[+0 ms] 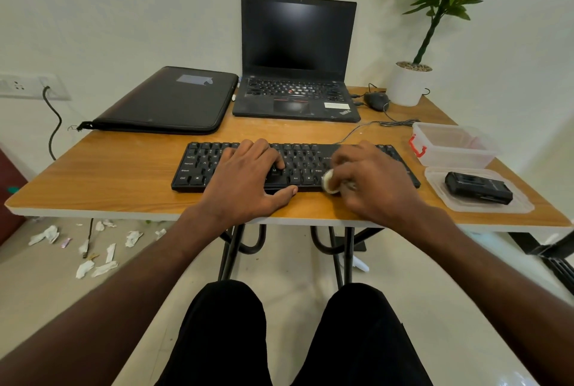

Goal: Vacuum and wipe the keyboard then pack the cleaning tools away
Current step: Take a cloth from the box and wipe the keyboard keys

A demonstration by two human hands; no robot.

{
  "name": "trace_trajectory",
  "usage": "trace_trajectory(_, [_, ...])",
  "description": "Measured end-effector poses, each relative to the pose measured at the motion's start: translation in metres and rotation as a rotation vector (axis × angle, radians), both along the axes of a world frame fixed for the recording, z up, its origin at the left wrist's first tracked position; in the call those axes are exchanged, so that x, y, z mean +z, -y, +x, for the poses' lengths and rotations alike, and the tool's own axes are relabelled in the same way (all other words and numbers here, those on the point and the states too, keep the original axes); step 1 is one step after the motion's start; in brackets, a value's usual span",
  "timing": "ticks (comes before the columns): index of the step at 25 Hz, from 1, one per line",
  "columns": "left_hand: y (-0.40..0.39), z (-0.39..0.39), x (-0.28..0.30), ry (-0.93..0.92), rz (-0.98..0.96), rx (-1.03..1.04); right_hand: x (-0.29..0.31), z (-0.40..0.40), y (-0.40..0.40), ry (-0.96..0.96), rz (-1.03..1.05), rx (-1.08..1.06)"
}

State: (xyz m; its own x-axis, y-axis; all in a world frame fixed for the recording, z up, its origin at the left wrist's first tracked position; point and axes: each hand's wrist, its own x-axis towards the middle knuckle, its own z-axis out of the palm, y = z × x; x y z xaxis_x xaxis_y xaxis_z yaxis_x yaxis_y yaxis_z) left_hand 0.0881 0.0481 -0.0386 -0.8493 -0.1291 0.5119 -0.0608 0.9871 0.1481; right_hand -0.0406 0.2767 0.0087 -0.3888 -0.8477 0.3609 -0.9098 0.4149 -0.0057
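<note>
While both hands [307,180] cover it, the keyboard [198,168] lies beneath.

matt black plastic keyboard [198,165] on smooth wood-grain table [124,174].

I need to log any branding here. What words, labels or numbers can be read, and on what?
"Ctrl", "Alt", "M": keys of the keyboard.
"ThinkPad", barely legible: lower right corner of the laptop.
Laptop's white sticker, other keys, label on the sleeve: too blurred to read.
</note>
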Motion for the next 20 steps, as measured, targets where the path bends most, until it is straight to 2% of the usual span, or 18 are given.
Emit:
trace_trajectory(3, [0.000,0.000,0.000,0.002,-0.001,-0.009,-0.011,-0.002,-0.005,0.023,-0.172,-0.137])
trace_trajectory(5, [0.000,0.000,0.000,0.002,-0.005,-0.005,-0.020,0.015,0.010,-0.020,-0.210,-0.054])
trace_trajectory(8, [-0.001,0.000,0.000,-0.002,-0.009,-0.004,-0.025,0.037,0.029,-0.073,-0.123,0.120])
trace_trajectory(10, [-0.001,0.001,0.000,0.004,-0.012,-0.001,-0.023,0.031,0.022,-0.090,-0.099,0.124])
trace_trajectory(15, [-0.001,0.002,0.001,0.014,-0.014,0.007,-0.028,-0.009,-0.044,-0.090,-0.146,-0.098])
trace_trajectory(20, [-0.007,0.003,0.001,-0.028,-0.075,0.018,-0.039,-0.015,-0.063,0.005,-0.425,-0.332])
